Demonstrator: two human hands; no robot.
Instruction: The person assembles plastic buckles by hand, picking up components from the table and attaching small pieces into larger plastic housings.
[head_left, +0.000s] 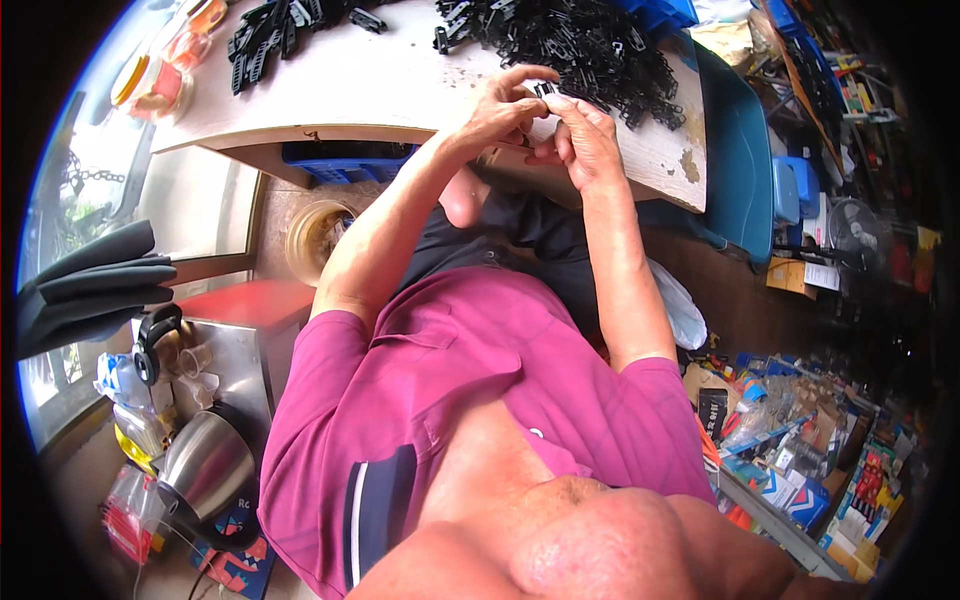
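Both of my hands meet over the near edge of a pale worktop [370,75]. Between their fingertips is a small black plastic clip-like part [545,89], mostly covered by the fingers. My left hand [497,108] pinches it from the left, its index finger reaching over the top. From the right, my right hand [588,140] closes thumb and fingers on the same part. Just beyond the hands lies a big heap of similar black plastic parts [590,60]. A smaller group of black ridged strips [265,45] sits at the far left of the worktop.
Orange-lidded jars [150,90] stand at the worktop's left end. A blue crate [345,165] is beneath it, near a round tub [318,238]. A teal bin [735,150] borders the right side. Packed shelves of goods [800,450] fill the right; a steel kettle [210,465] is lower left.
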